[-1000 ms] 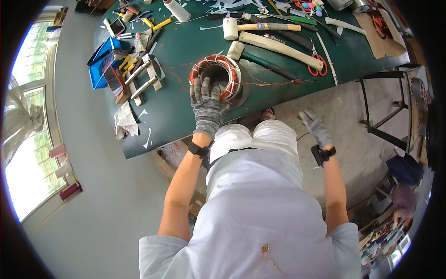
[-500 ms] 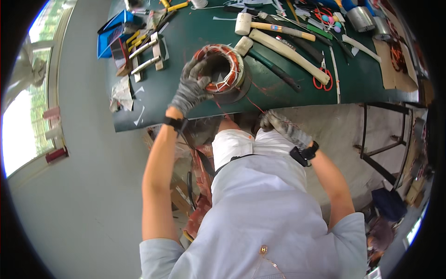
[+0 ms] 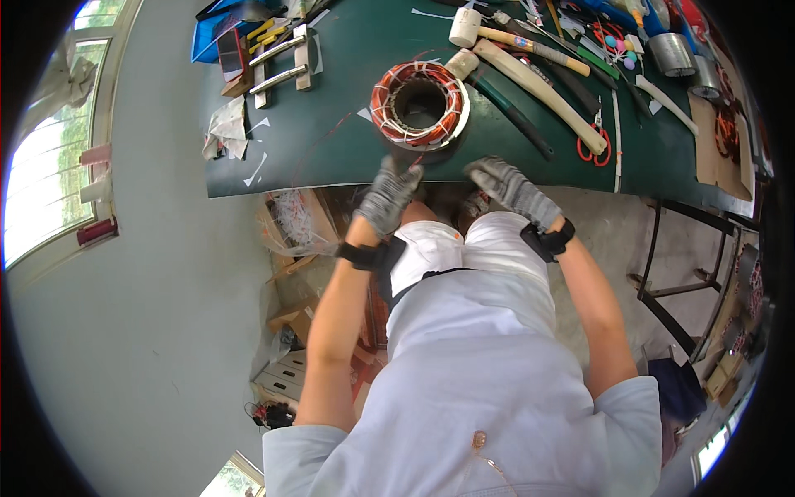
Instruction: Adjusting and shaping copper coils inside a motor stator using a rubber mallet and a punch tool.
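One stator (image 3: 408, 133), orange-red windings with white lacing, upper middle of frame, standing on the green desk (image 3: 331, 157) near its front edge, open bore facing the camera. Two hands, both in grey knit gloves, centre of frame. Left hand (image 3: 389, 197) just below the stator, blurred; index and thumb side point up at one thin red wire, cannot tell if the fingers pinch it. Right hand (image 3: 515, 190) at the desk edge, right of the left one and well apart from it; fingers close together, pointing left, cannot tell if they pinch anything. Two black wristbands, one per wrist.

Upper right of centre: two mallets, one white-headed with a wooden handle (image 3: 465, 27), one pale-headed with a dark green handle (image 3: 461, 64), the latter's head just beside the stator. One thick pale wooden bar (image 3: 538, 95), one pair of red-handled scissors (image 3: 593, 149) by its lower end, one narrow white strip (image 3: 617, 141). Upper right: two metal cylinders (image 3: 672, 55). Upper left: one blue bin (image 3: 205, 40), two short metal rods (image 3: 278, 79) on wooden blocks, one crumpled cloth (image 3: 228, 128).
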`<state>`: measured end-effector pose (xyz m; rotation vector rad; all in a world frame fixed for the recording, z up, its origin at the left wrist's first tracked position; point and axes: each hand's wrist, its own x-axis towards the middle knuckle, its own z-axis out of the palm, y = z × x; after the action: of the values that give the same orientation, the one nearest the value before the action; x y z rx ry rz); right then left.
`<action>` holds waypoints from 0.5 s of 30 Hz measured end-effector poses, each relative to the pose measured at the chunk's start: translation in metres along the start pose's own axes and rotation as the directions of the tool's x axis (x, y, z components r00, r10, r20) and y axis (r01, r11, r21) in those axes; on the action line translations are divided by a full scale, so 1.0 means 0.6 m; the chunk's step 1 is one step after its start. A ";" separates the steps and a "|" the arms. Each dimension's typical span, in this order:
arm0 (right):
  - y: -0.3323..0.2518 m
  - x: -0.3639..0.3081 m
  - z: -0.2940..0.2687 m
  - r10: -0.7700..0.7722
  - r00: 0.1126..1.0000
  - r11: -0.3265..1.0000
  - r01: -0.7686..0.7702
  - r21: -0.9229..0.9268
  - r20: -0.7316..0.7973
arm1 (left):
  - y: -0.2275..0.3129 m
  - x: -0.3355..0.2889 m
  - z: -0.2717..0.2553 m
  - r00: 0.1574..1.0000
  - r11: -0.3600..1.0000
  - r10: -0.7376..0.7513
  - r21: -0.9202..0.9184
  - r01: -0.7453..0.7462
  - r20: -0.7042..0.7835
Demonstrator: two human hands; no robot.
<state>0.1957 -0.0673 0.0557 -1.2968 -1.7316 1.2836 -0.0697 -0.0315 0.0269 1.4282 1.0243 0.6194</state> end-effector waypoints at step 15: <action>-0.055 0.013 0.110 0.342 0.918 0.509 -0.359 0.783 0.199 | 0.061 -0.063 0.037 0.953 0.929 -0.075 0.368 -0.040 0.293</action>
<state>0.1239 -0.0835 0.0636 -1.0552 -0.6441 1.9989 -0.0604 -0.0713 0.0668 1.7788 0.9360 0.1823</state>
